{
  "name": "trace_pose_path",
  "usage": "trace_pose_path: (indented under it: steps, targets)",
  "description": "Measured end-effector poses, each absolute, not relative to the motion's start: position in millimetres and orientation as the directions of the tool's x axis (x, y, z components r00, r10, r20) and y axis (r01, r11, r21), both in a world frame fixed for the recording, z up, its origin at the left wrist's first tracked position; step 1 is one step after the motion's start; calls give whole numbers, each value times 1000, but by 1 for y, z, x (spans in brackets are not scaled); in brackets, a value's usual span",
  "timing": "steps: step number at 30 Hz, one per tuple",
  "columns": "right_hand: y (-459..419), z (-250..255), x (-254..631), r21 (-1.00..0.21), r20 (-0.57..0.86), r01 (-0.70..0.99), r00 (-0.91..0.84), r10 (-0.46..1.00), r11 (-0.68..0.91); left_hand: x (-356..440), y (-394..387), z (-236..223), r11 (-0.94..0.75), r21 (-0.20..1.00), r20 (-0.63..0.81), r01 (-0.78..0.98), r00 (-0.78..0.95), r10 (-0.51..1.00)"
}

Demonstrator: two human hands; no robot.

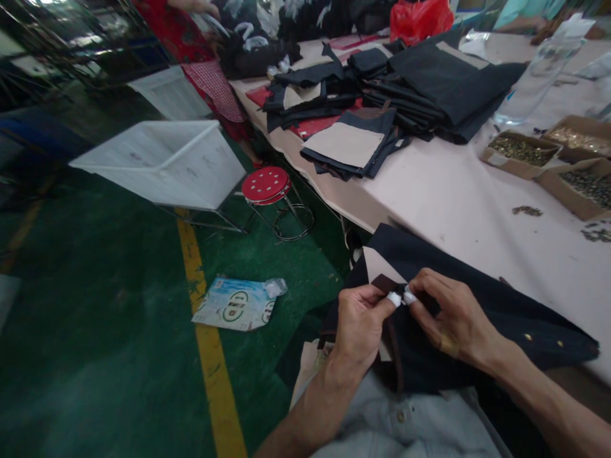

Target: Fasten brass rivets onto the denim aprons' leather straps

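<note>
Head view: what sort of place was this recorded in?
Probably a garment or sewing workshop: piles of dark cut fabric on a long pale-covered table, open cardboard boxes of small metal fittings, and a green floor with yellow painted lines.

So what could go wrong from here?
1. The navy cloth lies partly over the table edge; it might slide if the left hand and right hand let go.
2. White-wrapped fingertips meet closely at the cloth and hide the spot between them, so a misalignment could be missed.
3. The clear bottle stands near an open cardboard box of small metal pieces; a knock could tip it onto them.
</note>
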State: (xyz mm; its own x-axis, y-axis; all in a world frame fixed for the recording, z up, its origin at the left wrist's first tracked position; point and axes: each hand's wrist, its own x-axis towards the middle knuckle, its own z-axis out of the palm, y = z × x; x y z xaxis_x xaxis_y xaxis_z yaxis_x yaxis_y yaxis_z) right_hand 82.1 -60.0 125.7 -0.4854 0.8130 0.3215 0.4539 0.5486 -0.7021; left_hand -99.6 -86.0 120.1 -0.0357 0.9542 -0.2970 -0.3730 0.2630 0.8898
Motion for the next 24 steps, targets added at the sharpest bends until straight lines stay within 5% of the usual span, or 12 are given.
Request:
trace_pose_path:
  steps: [7,14,24]
  targets:
    - [-60,130,86,-744,220,455,-524,823,488,-100,-91,118,298,857,-352,-420,-54,935]
    - [-61,147,87,-862,32,439,-452,891,254,-101,-98,127,205,937,-235,-283,-75,969]
    - [-73,132,83,-869,76,443,-320,944,221,-93,-103,134,94,982,-118,-162,-144,983]
